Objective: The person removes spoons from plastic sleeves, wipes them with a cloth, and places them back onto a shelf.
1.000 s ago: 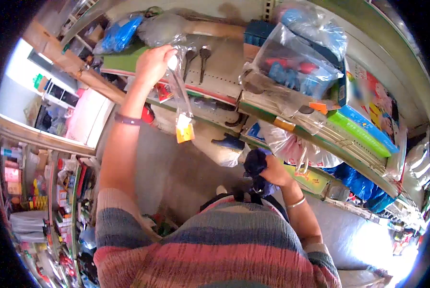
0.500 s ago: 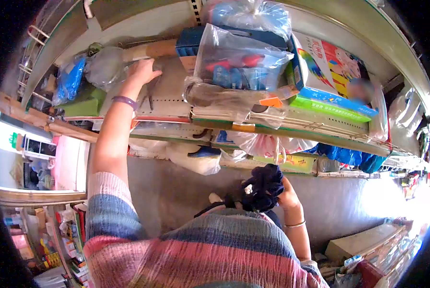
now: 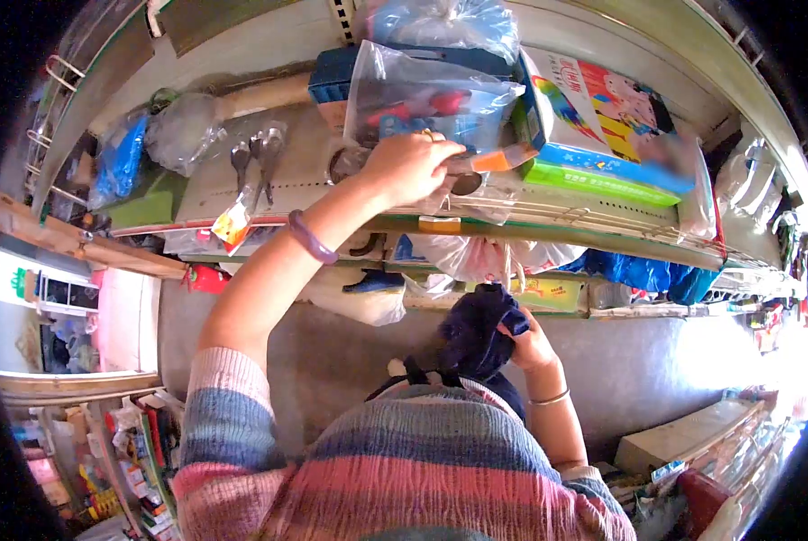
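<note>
My left hand (image 3: 408, 169) reaches over the shelf front, its fingers closed on the edge of a clear plastic packet (image 3: 465, 184) with an orange label. Just behind my fingers stands a clear bag (image 3: 395, 90) with red and blue contents. A bunched dark navy cloth (image 3: 476, 329) is gripped in my right hand (image 3: 534, 345), low in front of my body. To the left of my left hand, several metal spoons (image 3: 264, 158) lie on the shelf, an orange-and-white tag (image 3: 232, 225) hanging near them over the edge.
Colourful flat boxes (image 3: 602, 135) are stacked right of the clear bag. A blue plastic-wrapped item (image 3: 124, 158) and a green box (image 3: 151, 203) sit at the left end. The shelf's metal front edge (image 3: 386, 221) runs across. Bagged goods (image 3: 476, 257) fill the shelf below.
My left hand has moved right, from the spoons to the orange-labelled packet. The spoons now show. My right hand still holds the navy cloth, whose folds have shifted.
</note>
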The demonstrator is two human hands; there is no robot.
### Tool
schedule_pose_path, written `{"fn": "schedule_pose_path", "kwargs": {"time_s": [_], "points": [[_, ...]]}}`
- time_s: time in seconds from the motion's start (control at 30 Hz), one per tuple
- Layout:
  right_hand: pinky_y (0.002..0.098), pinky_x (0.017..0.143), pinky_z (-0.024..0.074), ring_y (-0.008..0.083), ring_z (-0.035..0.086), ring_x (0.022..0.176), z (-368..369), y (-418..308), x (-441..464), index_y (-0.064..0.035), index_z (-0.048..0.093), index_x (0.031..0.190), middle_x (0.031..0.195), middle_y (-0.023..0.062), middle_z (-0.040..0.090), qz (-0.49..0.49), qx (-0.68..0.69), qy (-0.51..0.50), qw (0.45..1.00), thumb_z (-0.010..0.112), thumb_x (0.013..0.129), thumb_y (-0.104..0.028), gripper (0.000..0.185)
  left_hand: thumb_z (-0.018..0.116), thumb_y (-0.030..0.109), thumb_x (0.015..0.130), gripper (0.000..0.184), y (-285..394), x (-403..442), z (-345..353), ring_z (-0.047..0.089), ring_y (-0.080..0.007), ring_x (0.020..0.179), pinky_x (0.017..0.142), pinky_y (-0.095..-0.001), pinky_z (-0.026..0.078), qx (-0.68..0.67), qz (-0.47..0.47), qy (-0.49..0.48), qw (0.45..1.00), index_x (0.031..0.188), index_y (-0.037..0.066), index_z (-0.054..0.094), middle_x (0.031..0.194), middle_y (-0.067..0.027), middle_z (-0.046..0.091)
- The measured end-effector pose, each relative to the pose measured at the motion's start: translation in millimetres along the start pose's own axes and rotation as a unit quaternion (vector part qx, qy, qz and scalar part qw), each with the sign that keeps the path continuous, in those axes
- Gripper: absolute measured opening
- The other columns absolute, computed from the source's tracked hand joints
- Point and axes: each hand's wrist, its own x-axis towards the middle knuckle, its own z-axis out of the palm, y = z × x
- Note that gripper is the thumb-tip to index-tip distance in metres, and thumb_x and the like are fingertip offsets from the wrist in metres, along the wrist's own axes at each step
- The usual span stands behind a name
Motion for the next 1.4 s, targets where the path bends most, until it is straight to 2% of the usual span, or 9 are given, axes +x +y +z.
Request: {"fn": "schedule_pose_path", "kwargs": {"time_s": [0.2, 0.37, 0.53, 0.6, 0.67, 0.87, 0.97, 1.23, 1.4], "points": [[0.0354, 0.09, 0.0469, 0.0221, 0.059, 0.101, 16, -12, -20, 0.0017, 0.048, 0.123, 0.113, 0.0108, 0.059, -0.001, 0.008, 0.029, 1.0, 0.055, 0.083, 0.0, 0.04, 0.056, 0.016, 0.084, 0.018, -1, 8, -52, 0.061, -0.0272, 0.062, 0.057, -0.0379, 0.048, 0.055, -0.119, 0.064, 0.989, 0.095, 0.003, 0.064, 0.07, -0.0141, 0.062], [0.0415, 0.091, 0.0468, 0.0261, 0.058, 0.106, 26, -13, -7, 0.0, 0.047, 0.125, 0.118, 0.0125, 0.058, 0.036, 0.085, -0.029, 0.995, 0.056, 0.087, -0.009, 0.04, 0.053, 0.01, 0.09, 0.015, -6, -16, -79, 0.06, -0.0098, 0.061, 0.056, -0.0229, 0.047, -0.236, -0.211, 0.167, 0.934, 0.098, 0.002, 0.063, 0.071, -0.0015, 0.062], [0.0426, 0.094, 0.0447, 0.0266, 0.058, 0.104, 78, -14, 43, -0.0042, 0.05, 0.12, 0.115, 0.0115, 0.06, 0.073, 0.187, -0.035, 0.979, 0.051, 0.093, -0.023, 0.033, 0.049, 0.006, 0.092, 0.018, 61, -61, -83, 0.063, -0.0139, 0.077, 0.068, -0.025, 0.052, -0.155, -0.005, 0.196, 0.968, 0.101, 0.003, 0.064, 0.096, -0.0069, 0.064], [0.0453, 0.098, 0.0414, 0.0295, 0.052, 0.115, 107, -14, 66, -0.0043, 0.044, 0.129, 0.126, 0.0156, 0.052, 0.061, 0.167, -0.035, 0.983, 0.048, 0.093, -0.033, 0.047, 0.06, 0.002, 0.071, 0.028, 86, -88, -74, 0.062, -0.0276, 0.088, 0.075, -0.0369, 0.051, -0.072, 0.108, 0.159, 0.979, 0.097, 0.01, 0.064, 0.097, -0.0084, 0.062], [0.0446, 0.095, 0.0439, 0.0289, 0.056, 0.107, 88, 7, 106, -0.0041, 0.046, 0.125, 0.119, 0.0145, 0.057, 0.068, 0.305, -0.258, 0.914, 0.05, 0.093, -0.03, 0.042, 0.061, 0.002, 0.069, 0.026, 102, -119, -58, 0.061, -0.0297, 0.09, 0.076, -0.0366, 0.051, -0.11, 0.139, 0.099, 0.979, 0.094, 0.009, 0.065, 0.101, -0.0098, 0.061], [0.0277, 0.067, 0.051, 0.0134, 0.061, 0.074, 176, -24, 70, -0.0074, 0.059, 0.095, 0.084, 0.0008, 0.063, -0.114, 0.12, -0.085, 0.982, 0.063, 0.081, -0.002, 0.016, 0.051, -0.005, 0.078, 0.022, 112, -192, -43, 0.062, -0.0236, 0.094, 0.078, -0.0324, 0.05, -0.153, -0.135, 0.192, 0.96, 0.097, 0.0, 0.061, 0.11, -0.0164, 0.059], [0.0268, 0.064, 0.0499, 0.0116, 0.06, 0.071, 193, -19, 67, -0.0088, 0.06, 0.093, 0.082, -0.0002, 0.063, -0.12, 0.101, -0.061, 0.986, 0.064, 0.082, -0.007, 0.012, 0.046, 0.015, 0.095, 0.027, 128, -199, -35, 0.062, -0.0138, 0.069, 0.061, -0.024, 0.05, -0.575, -0.371, 0.208, 0.699, 0.117, -0.001, 0.045, 0.093, -0.0117, 0.061], [0.0258, 0.061, 0.0474, 0.0095, 0.056, 0.07, 199, -24, 68, -0.0048, 0.061, 0.095, 0.082, -0.0001, 0.063, -0.121, -0.087, -0.025, 0.989, 0.06, 0.083, -0.004, 0.012, 0.048, 0.021, 0.096, 0.024, 130, -201, -39, 0.042, -0.0057, 0.042, 0.039, -0.0212, 0.033, -0.378, -0.375, 0.107, 0.84, 0.085, 0.001, 0.055, 0.056, -0.0014, 0.051], [0.023, 0.065, 0.0483, 0.0078, 0.059, 0.072, 192, -39, 89, -0.0069, 0.062, 0.092, 0.083, -0.0013, 0.065, -0.371, -0.153, -0.014, 0.916, 0.062, 0.084, -0.006, 0.008, 0.048, 0.022, 0.095, 0.027, 146, -210, -38, 0.039, -0.0054, 0.038, 0.038, -0.0206, 0.031, -0.35, -0.376, 0.125, 0.849, 0.081, 0.001, 0.056, 0.049, 0.0008, 0.047]]}}
